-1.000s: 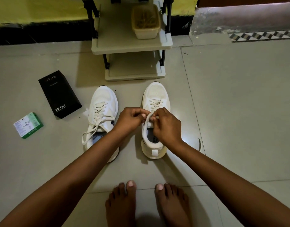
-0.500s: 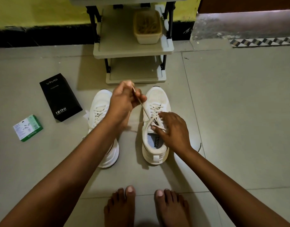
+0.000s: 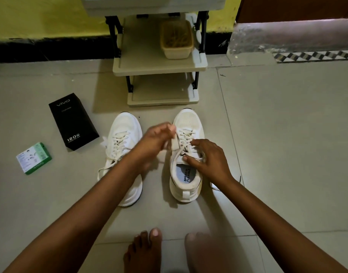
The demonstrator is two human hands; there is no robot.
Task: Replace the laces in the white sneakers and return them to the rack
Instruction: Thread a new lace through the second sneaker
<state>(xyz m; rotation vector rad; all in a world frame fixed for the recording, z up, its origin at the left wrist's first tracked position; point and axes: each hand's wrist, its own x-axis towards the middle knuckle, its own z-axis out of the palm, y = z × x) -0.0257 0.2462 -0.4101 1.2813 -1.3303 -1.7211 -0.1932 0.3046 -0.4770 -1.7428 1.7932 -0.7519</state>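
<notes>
Both hands work at the right sneaker (image 3: pixel 186 154), which stands on the tiled floor (image 3: pixel 287 134) before the rack (image 3: pixel 159 64). Blurred, the left hand (image 3: pixel 155 140) seems to pinch the lace (image 3: pixel 186 134) by the eyelets; the right hand (image 3: pixel 206 158) presses straight fingers on the tongue. The left sneaker (image 3: pixel 123 138) stands just beside

Left grip (image 3: pixel 157 137) blurred, fingers curled, right grip (image 3: pixel 208 156) spread downward
</notes>
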